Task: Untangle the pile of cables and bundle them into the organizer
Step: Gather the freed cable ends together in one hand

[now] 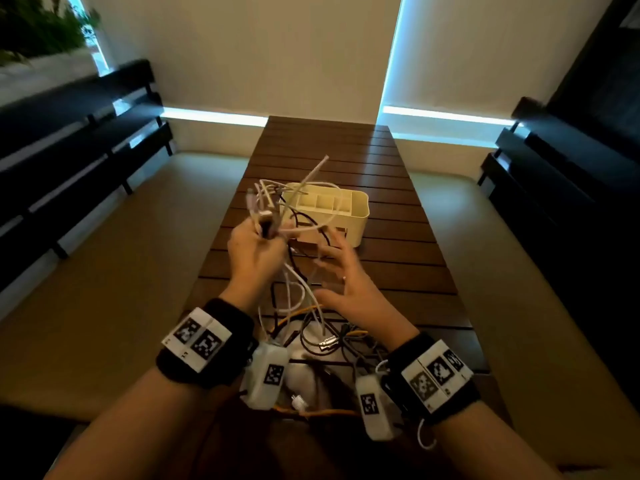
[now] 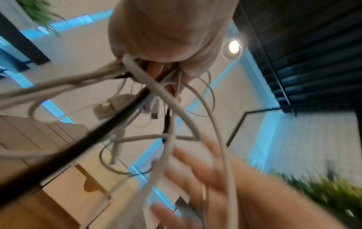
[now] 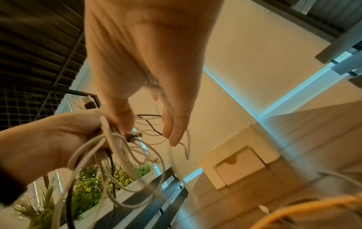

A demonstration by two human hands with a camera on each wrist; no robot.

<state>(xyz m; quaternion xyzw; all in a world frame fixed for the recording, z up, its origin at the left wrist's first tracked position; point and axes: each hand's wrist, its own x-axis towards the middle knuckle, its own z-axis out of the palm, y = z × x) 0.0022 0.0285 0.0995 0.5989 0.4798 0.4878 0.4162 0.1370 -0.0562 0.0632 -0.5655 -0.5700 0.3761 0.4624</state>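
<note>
My left hand point(image 1: 265, 235) is raised above the table and grips a bunch of white and black cables point(image 1: 291, 202) in its fist; their ends stick up and loops hang down. In the left wrist view those cables point(image 2: 156, 93) spill out of the curled fingers point(image 2: 192, 62). My right hand point(image 1: 329, 252) hovers just right of the bunch, fingers spread and straight, holding nothing. In the right wrist view its fingertips point(image 3: 173, 139) sit among thin strands beside my left hand point(image 3: 49, 139). The cream organizer point(image 1: 356, 216) stands behind both hands. More tangled cables point(image 1: 322, 334) lie on the table.
The slatted wooden table point(image 1: 398, 258) is narrow, with beige cushioned seating on both sides. An orange cable point(image 1: 294, 312) runs through the pile near my wrists. Dark benches line the left and right walls. A small wooden drawer box point(image 3: 240, 165) sits against the organizer.
</note>
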